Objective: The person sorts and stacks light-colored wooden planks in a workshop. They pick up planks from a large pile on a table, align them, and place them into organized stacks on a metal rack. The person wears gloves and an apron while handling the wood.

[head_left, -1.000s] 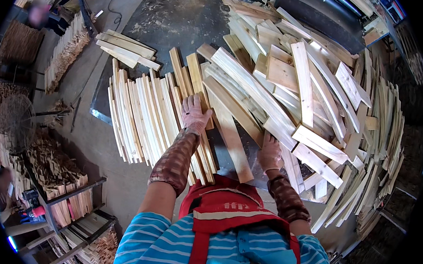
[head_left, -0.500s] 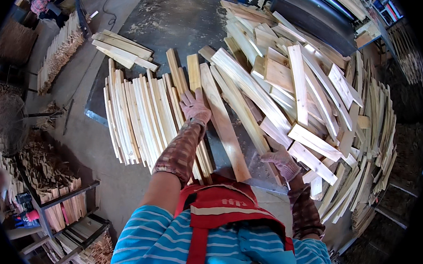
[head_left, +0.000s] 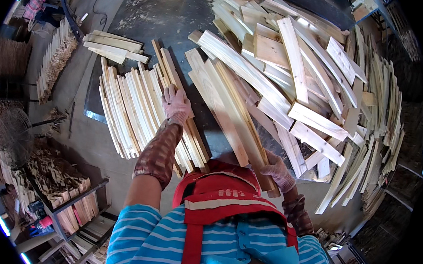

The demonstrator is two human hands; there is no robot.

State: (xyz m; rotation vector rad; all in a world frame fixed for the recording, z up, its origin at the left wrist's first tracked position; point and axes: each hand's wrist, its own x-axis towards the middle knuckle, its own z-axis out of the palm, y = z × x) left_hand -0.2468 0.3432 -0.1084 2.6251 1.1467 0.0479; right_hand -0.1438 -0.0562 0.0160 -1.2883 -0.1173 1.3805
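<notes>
My left hand (head_left: 176, 105), in a pale knit glove, is closed over a wooden board (head_left: 173, 68) at the right edge of a row of boards (head_left: 130, 106) standing side by side. My right hand (head_left: 279, 173), gloved likewise, grips the near end of a long narrow board (head_left: 240, 112). That board lies slanted against a wider pale board (head_left: 212, 93), and their near ends come close to my red apron (head_left: 222, 184). The right fingertips are partly hidden behind the wood.
A jumbled heap of boards (head_left: 276, 53) covers the right of the dark metal table (head_left: 151, 10). A few short boards (head_left: 114, 46) lie at its far left corner. Stacked wood (head_left: 57, 62) and a fan (head_left: 14, 135) stand to the left; a person (head_left: 36, 9) is farther back.
My left hand has moved left with a board, which now sits against the row. My right hand has come nearer, drawing the narrow board's end toward me and up against the wider board.
</notes>
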